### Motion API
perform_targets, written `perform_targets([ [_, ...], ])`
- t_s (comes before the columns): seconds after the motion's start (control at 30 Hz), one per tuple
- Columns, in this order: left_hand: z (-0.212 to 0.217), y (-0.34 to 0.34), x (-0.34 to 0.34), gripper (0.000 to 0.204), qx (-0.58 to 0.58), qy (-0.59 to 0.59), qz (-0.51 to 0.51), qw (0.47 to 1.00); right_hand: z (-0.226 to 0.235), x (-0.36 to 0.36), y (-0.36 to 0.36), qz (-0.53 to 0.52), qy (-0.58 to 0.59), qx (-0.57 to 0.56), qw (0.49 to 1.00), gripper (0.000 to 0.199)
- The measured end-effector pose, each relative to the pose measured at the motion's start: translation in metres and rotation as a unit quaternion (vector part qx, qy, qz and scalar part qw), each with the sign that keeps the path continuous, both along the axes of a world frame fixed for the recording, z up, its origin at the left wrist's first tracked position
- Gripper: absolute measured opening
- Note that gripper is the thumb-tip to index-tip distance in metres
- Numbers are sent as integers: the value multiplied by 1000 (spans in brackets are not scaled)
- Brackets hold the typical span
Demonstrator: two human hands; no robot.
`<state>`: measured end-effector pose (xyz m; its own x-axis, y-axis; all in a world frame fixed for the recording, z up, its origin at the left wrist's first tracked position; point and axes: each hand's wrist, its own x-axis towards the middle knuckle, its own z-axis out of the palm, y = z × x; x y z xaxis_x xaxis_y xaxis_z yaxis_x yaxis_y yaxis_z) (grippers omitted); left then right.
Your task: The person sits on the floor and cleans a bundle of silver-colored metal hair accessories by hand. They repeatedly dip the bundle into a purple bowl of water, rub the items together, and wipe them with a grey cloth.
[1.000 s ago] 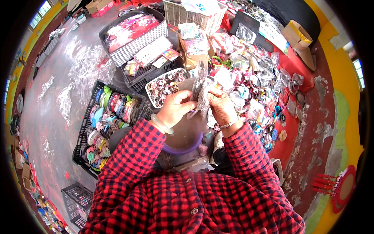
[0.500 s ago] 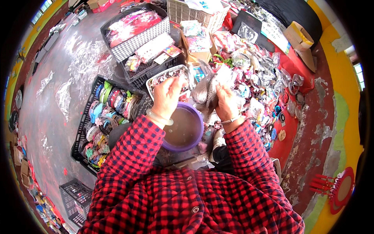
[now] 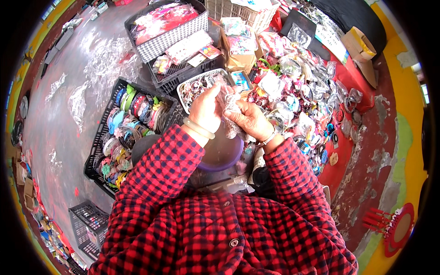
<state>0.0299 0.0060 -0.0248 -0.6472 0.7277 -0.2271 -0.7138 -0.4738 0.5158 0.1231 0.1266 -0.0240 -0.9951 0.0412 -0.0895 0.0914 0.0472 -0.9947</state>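
Above the purple basin (image 3: 221, 168), which holds murky water, both hands are brought close together. A crumpled, speckled grey-pink cloth (image 3: 231, 130) is bunched between them; its exact kind I cannot make out. My left hand (image 3: 205, 109) is closed on its upper part, fingers mostly hidden from me. My right hand (image 3: 253, 121) grips the cloth with thumb and curled fingers, and a bunched end hangs below toward the basin. Just beyond my left hand sits a white basket (image 3: 183, 99) of small dark and red items.
To the left stands a black crate (image 3: 94, 153) full of colourful headbands. Farther off are a grey-white patterned crate (image 3: 172, 39) and a cardboard box (image 3: 242, 62). A heap of bagged hair accessories (image 3: 293, 98) spreads over a red sheet at right.
My right hand has moved left and my hands have come together. The cloth, hanging looser from my right hand before, is now bunched between both. The view has shifted slightly.
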Motion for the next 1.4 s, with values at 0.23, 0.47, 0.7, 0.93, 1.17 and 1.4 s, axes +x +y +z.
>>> perform_targets([
  [0.23, -3, -7, -14, 26, 36, -58, -21, 997, -12, 1, -2, 54, 35, 17, 998, 23],
  [0.47, -12, -14, -26, 25, 67, -94, -40, 992, -13, 2, 4, 104, 59, 115, 986, 23],
  [0.7, -3, -22, -38, 26, 23, -115, -70, 991, -20, 0, 7, 118, 205, 314, 919, 21],
  [0.93, -5, -18, -30, 44, 51, -12, -88, 995, -3, 11, 0, 55, 110, 138, 983, 23],
  [1.17, -11, -6, 11, 29, -67, 243, -10, 968, -16, 6, -4, -8, 71, 90, 993, 28],
  [1.4, -5, -6, 3, 35, -37, 105, 5, 994, -5, 4, -7, 19, 34, 52, 998, 31],
])
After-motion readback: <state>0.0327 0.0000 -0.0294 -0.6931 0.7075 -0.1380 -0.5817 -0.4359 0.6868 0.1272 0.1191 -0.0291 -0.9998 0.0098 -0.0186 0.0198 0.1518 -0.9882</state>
